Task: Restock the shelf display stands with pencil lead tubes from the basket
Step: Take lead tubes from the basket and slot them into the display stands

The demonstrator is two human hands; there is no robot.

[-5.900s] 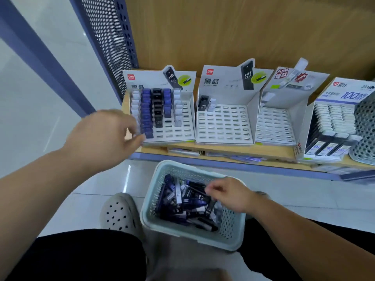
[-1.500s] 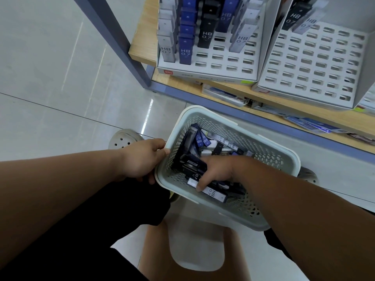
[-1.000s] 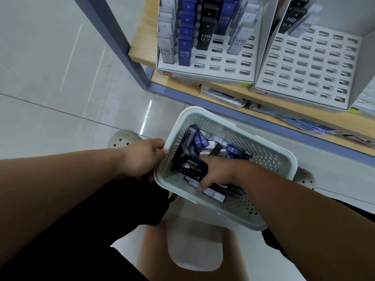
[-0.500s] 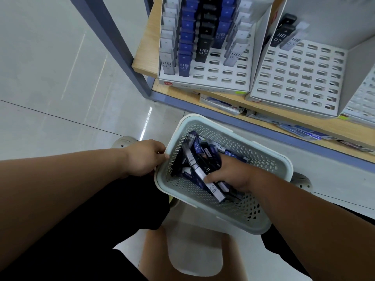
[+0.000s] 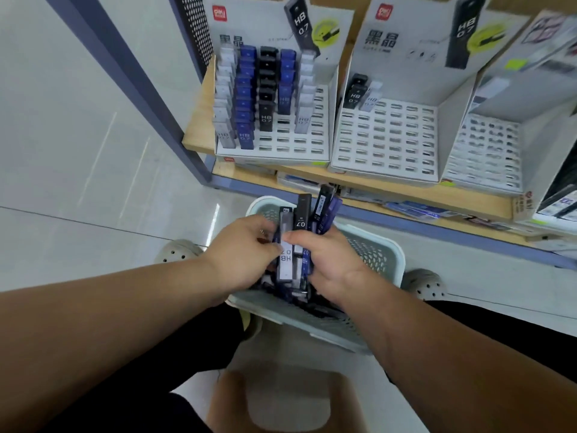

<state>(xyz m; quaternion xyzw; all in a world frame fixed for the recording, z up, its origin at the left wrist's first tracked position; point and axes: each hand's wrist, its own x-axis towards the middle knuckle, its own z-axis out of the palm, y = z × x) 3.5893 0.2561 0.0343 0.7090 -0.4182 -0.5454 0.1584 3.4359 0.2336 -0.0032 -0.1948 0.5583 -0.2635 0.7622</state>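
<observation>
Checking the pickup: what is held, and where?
Right hand grips a bunch of lead tubes around their lower halves; left hand pinches the front grey tube mid-length.

floor: pale glossy tiles (image 5: 78, 157) under me | ahead: wooden shelf (image 5: 201, 120), blue-grey upright (image 5: 150, 104), perforated side panel (image 5: 193, 26)

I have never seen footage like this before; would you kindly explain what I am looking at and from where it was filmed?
There is no machine here: a person wears one wide-angle camera on the head, looking down at their own bare arms. The right hand grips a bunch of pencil lead tubes, black, blue and grey, above a pale basket; the left hand closes its fingers on the same bunch from the other side. Ahead, on a wooden shelf, stand white slotted display stands: the left stand is partly filled, the middle stand holds only a few tubes.
</observation>
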